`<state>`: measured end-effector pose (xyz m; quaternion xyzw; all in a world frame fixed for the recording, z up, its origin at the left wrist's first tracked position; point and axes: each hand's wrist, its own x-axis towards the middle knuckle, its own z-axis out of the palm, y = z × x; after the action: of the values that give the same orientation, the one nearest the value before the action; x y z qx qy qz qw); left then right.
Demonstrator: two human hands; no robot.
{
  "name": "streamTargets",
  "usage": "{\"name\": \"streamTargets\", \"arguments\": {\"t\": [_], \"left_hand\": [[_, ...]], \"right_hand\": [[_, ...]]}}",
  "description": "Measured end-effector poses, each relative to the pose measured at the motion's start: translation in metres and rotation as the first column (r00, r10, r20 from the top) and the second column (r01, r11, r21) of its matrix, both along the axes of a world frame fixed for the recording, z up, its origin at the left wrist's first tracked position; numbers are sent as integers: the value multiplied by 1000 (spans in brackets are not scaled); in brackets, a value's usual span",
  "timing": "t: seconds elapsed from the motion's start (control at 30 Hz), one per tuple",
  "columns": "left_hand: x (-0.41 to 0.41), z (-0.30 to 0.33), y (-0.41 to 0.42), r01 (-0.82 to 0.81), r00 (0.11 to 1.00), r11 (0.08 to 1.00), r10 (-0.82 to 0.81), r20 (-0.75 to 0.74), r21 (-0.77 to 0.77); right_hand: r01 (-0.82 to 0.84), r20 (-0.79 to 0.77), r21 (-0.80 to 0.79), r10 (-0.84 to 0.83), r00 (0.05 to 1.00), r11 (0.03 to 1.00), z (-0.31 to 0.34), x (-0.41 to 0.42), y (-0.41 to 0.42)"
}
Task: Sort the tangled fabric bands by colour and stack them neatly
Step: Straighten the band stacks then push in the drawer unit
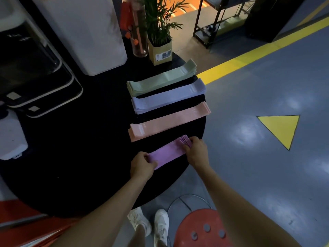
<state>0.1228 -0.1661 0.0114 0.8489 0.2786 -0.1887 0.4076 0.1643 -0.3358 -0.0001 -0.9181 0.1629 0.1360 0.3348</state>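
Note:
Four colour stacks of fabric bands lie side by side on the round black table (80, 139), near its right edge. Farthest is the green stack (162, 78), then the lavender stack (169, 96), then the peach stack (167, 123). Nearest is the purple stack (168, 152). My left hand (142, 165) grips the purple stack's near-left end. My right hand (196, 151) holds its far-right end, where several band ends fan out slightly.
A potted plant in a tan box (161, 50) and a glass vase (139, 32) stand behind the stacks. White and black appliances (35, 72) fill the table's left side. A red stool (203, 229) stands by my feet, below the table edge.

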Motion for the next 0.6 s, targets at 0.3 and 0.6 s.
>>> {"name": "streamTargets", "arguments": {"t": [0.3,0.6], "left_hand": [[-12,2,4,-39,999,995,40,12,-86],[-3,68,55,-172,970,981,184,160,-90]], "right_hand": [[-22,-4,91,22,1000,996,2,-3,2],[-165,125,279,135,983,946,72,10,47]]}}
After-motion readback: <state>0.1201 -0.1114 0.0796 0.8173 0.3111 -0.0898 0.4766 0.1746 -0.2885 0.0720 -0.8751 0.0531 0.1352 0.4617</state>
